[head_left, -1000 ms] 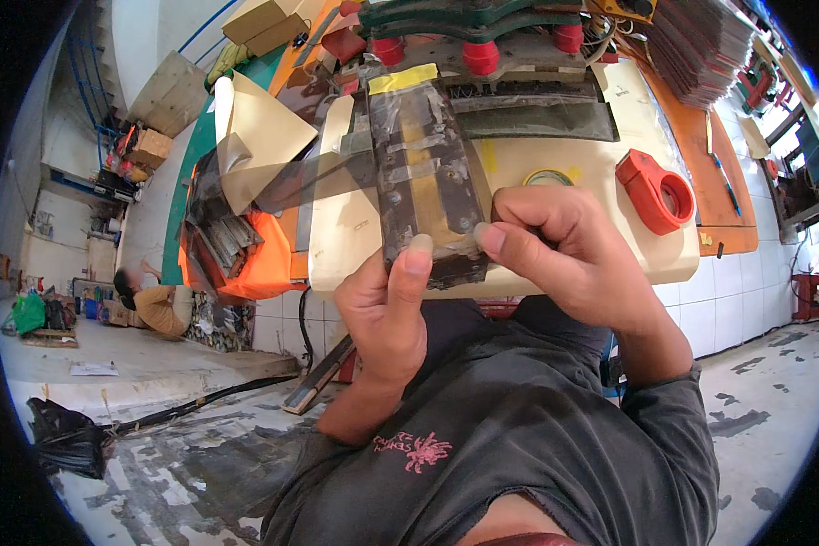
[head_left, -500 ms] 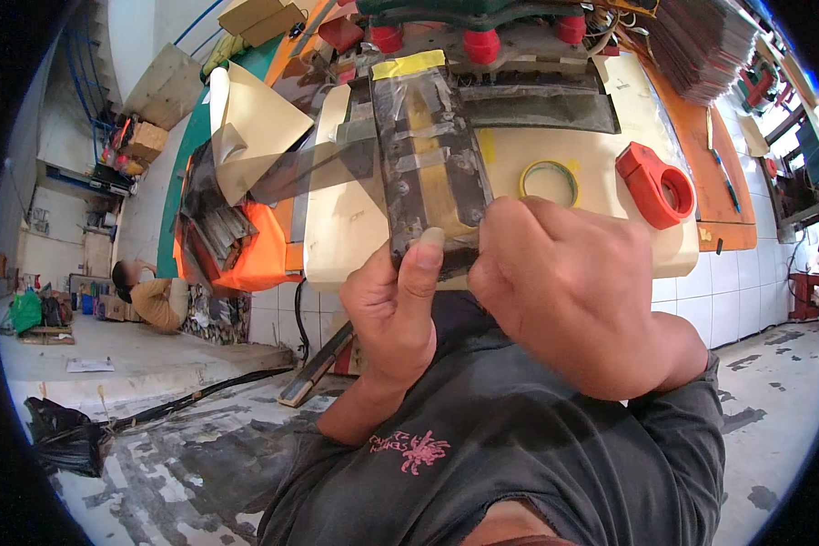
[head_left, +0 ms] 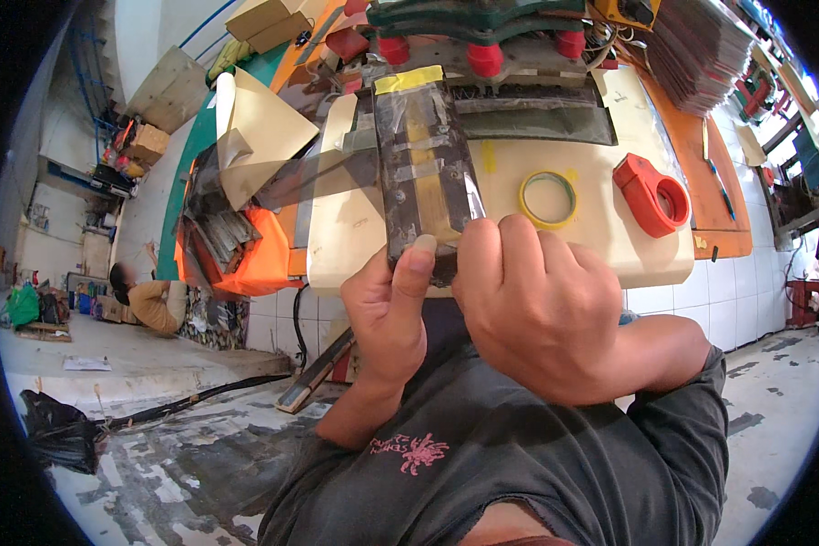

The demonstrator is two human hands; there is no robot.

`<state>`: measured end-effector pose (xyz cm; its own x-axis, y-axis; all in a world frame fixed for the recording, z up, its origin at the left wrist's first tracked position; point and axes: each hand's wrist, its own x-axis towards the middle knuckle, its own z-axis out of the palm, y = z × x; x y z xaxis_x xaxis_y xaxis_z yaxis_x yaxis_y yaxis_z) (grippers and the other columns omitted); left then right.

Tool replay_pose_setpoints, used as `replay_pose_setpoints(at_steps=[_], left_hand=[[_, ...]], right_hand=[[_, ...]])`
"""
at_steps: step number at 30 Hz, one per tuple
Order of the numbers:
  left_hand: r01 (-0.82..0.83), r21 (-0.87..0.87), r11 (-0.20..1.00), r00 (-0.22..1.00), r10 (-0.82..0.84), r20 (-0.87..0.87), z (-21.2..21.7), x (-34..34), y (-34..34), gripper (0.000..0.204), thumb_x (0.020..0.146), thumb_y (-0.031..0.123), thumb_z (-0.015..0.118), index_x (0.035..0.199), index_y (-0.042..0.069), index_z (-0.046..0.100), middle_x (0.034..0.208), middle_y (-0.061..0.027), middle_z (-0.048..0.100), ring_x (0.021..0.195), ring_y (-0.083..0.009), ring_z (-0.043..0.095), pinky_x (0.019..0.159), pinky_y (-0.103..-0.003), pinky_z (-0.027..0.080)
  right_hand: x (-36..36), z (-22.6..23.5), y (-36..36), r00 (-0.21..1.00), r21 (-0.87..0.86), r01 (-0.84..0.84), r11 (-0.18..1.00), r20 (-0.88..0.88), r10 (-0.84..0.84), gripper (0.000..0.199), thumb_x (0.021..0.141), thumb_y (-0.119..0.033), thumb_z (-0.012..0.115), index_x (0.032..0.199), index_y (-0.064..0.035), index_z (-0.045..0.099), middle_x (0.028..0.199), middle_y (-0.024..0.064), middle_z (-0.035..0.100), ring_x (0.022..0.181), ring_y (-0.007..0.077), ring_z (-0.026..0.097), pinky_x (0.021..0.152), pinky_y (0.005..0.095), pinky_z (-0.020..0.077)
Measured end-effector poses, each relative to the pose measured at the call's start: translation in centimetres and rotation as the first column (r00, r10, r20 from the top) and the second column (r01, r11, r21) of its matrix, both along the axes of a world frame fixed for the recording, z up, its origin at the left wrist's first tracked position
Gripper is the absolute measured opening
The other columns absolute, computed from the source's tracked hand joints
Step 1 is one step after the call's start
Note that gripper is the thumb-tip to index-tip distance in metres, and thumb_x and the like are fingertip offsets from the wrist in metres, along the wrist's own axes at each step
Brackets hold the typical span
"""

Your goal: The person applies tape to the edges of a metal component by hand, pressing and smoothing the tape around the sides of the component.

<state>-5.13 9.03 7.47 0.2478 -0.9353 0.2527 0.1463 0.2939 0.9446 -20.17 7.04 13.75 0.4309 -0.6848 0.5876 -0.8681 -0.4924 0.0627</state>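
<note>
From the left hand (head_left: 384, 311), the dark block (head_left: 424, 168) points lengthwise away.

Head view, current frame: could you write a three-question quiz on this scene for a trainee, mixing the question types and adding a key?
1. Multiple choice: from the person's side, where does the yellow tape roll lie relative to the red ring-ended object? (a) To its left (b) To its right
2. True or false: the right hand is spread flat and open.
3. Short answer: what does the thumb of the left hand rest on?

Key:
1. a
2. False; its fingers are curled.
3. The near end of the dark taped block.
</note>
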Motion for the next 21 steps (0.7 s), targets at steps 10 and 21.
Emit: replay_pose_setpoints(at_steps=[10, 21], left_hand=[[0.023, -0.010, 1.000, 1.000, -0.023, 0.003, -0.6, 0.6, 0.2, 0.033, 0.107, 0.023, 0.060, 0.119, -0.007, 0.063, 0.110, -0.0113, 0.070, 0.096, -0.0173, 0.067, 0.088, -0.035, 0.055], [-0.018, -0.082, 0.997, 0.997, 0.024, 0.073, -0.7, 0.6, -0.1, 0.030, 0.107, 0.019, 0.058, 0.119, -0.008, 0.064, 0.109, -0.0108, 0.071, 0.098, -0.0164, 0.067, 0.091, -0.034, 0.052]], right_hand=[[-4.3, -0.5, -2.5, 0.605, 0.121, -0.608, 0.785, 0.711, 0.359, 0.024, 0.095, -0.023, 0.062, 0.080, -0.0050, 0.059, 0.064, 0.0049, 0.053, 0.054, 0.0163, 0.055, 0.048, 0.0340, 0.0407], [-3.2, -4.4, -5.4, 0.132, 0.191, -0.930, 0.313, 0.971, -0.200, 0.027, 0.098, -0.024, 0.074, 0.092, 0.0019, 0.072, 0.092, 0.0027, 0.060, 0.082, 0.0097, 0.056, 0.073, 0.0273, 0.0459]])
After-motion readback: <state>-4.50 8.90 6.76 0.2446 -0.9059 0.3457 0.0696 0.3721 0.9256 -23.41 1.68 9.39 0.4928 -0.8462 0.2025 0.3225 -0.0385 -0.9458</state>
